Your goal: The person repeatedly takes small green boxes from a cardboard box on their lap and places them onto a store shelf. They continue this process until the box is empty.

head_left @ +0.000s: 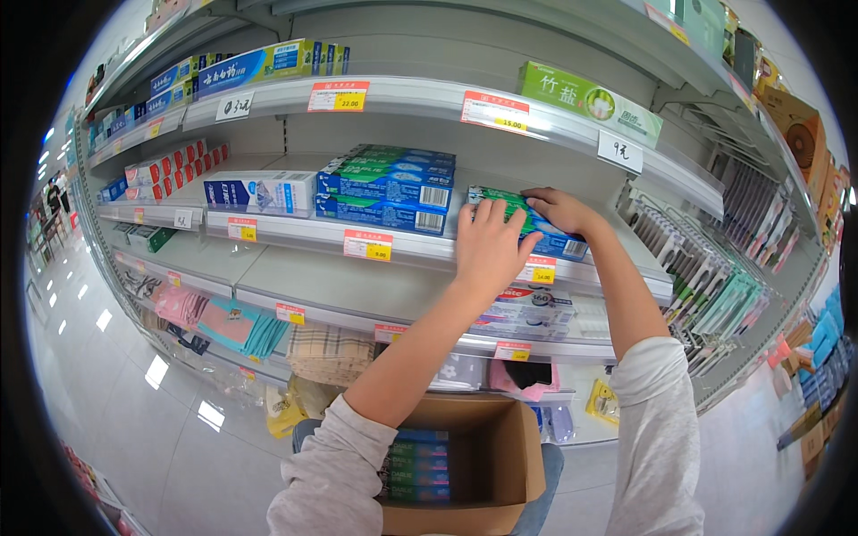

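On the middle shelf, both of my hands rest on a small row of blue and green toothpaste boxes [560, 243]. My left hand [492, 243] lies over the left part of the boxes, fingers spread and thumb apart. From the right, my right hand [565, 214] reaches across their top, its fingers stretched out to the left and touching them; its lower fingers are partly hidden. Just left of my hands stands a stack of similar toothpaste boxes [384, 192]. Below my forearms, an open cardboard box [492, 447] holds several more toothpaste boxes [420, 469] along its left side.
White and purple boxes [259, 191] and red-and-white boxes [174, 171] stand farther left. A green box [590, 100] sits on the shelf above. Price tags line the shelf edge [420, 249]. Hanging packs of toothbrushes [706, 268] are at the right; folded towels [331, 353] lie lower.
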A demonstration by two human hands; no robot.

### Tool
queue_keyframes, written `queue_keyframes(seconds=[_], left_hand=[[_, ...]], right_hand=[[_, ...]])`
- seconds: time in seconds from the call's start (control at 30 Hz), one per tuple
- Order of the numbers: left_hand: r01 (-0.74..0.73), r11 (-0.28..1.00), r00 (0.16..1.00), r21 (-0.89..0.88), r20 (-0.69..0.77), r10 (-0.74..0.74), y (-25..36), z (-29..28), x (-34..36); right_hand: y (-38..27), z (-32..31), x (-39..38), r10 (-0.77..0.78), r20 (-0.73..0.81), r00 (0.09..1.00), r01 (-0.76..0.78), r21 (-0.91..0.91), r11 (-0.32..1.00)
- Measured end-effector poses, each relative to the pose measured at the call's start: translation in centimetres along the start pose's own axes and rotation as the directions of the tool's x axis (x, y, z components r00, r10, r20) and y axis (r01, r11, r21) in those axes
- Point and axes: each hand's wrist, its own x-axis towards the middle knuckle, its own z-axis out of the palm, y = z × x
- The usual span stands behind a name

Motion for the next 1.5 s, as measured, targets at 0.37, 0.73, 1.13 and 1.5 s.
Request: queue_keyframes(seconds=[0.37, 0.73, 1.13, 1.5], left_hand=[[-0.032, 0.998, 0.999, -0.055, -0.033, 0.030, 0.2, -0.2, 0.4], [-0.163, 0.946, 0.984, -0.280, 0.020, 0.175, 2.2, -6.9, -9.5], [0.282, 0.901, 0.784, -0.331, 0.620, -0.017, -2.4, -5.3, -25.5], [0.268, 0.894, 0.932, -0.360, 0.333, -0.146, -4.5, -5.2, -29.7]], right_hand=[[1.6, -0.6, 0.2, -0.055, -0.150, 0.987, 0.063, 0.051, 0.997], [-5.3, 1.7, -6.1, -0.128, -0.741, 0.659, 0.074, -0.106, 0.992], [-9.2, 5.0, -9.2, -0.338, -0.858, 0.387, 0.191, -0.284, 0.939], [-11.3, 31.5, -19.7, -0.031, 0.910, 0.414, -0.428, 0.225, 0.875]])
